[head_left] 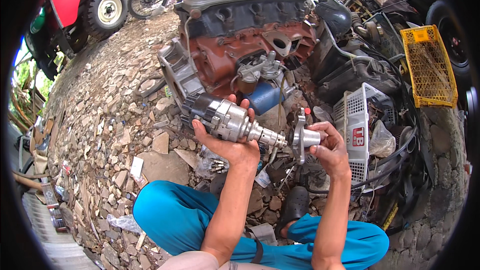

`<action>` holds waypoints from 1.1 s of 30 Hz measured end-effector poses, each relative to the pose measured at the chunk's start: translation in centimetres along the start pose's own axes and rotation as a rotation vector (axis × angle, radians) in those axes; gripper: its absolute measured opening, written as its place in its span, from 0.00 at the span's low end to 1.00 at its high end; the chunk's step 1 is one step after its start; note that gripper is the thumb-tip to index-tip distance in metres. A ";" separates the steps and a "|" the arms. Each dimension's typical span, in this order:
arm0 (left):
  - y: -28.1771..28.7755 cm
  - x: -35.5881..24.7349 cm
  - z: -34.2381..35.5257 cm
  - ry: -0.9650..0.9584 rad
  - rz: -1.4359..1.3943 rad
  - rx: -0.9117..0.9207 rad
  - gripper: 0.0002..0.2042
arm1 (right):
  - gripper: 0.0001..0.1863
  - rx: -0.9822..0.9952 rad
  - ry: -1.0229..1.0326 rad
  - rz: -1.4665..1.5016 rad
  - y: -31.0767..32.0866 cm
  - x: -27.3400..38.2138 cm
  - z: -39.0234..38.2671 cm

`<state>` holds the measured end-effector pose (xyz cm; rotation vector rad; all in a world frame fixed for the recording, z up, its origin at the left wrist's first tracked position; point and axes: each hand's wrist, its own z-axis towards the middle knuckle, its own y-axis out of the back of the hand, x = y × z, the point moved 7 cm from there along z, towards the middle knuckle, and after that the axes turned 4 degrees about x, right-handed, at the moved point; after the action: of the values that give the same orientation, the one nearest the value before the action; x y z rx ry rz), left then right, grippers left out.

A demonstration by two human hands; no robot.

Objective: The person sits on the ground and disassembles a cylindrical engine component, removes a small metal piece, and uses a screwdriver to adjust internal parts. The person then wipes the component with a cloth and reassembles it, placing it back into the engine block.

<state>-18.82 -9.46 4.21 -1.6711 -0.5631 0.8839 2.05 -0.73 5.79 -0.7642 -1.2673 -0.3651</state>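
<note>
My left hand [231,142] is wrapped from below around an ignition distributor [227,115], a metal body with a black cap at its left end. Its narrow stepped shaft points right. In my right hand [331,149], the fingers grip the round sleeve of a grey metal mounting flange [300,137]. The flange plate stands just off the tip of the shaft, and whether the two touch I cannot tell. Both parts are held in the air above my knees, in front of a large engine block [215,57] in rusty red and black with a grey cover.
A white plastic basket [357,142] with parts stands right of my right hand. Beyond it lies a yellow crate [429,65]. Hoses and scrap fill the right side. Loose stones [115,120] cover the ground at left. A blue oil filter [265,97] sits on the engine's near side.
</note>
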 end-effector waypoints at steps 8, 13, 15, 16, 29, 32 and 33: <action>-0.2 2.4 -1.2 0.034 0.096 -0.051 0.36 | 0.25 -0.134 0.144 -0.062 0.7 -1.7 -4.2; -0.2 3.1 -2.6 0.053 0.193 0.016 0.38 | 0.26 -0.150 0.144 0.094 1.0 -4.1 -4.4; -0.3 3.4 -3.0 0.033 0.243 0.042 0.39 | 0.26 -0.137 0.159 0.124 0.4 -4.4 -4.2; -0.4 3.4 -3.2 0.022 0.269 0.056 0.39 | 0.26 -0.145 0.150 0.139 0.5 -4.7 -4.2; -0.3 3.6 -3.3 -0.040 0.358 0.250 0.40 | 0.23 -0.149 0.122 -0.047 -0.9 -4.6 -3.6; 0.1 4.8 -4.2 0.033 0.401 0.266 0.40 | 0.28 -0.227 0.128 -0.089 -0.6 -5.3 -3.6; 0.2 4.9 -4.1 0.037 0.441 0.256 0.41 | 0.29 -0.230 0.102 -0.105 -0.4 -5.3 -3.6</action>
<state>-12.62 -8.27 3.13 -1.5944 -0.0444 1.1829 2.90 -4.32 0.56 -0.8638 -1.1849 -0.6359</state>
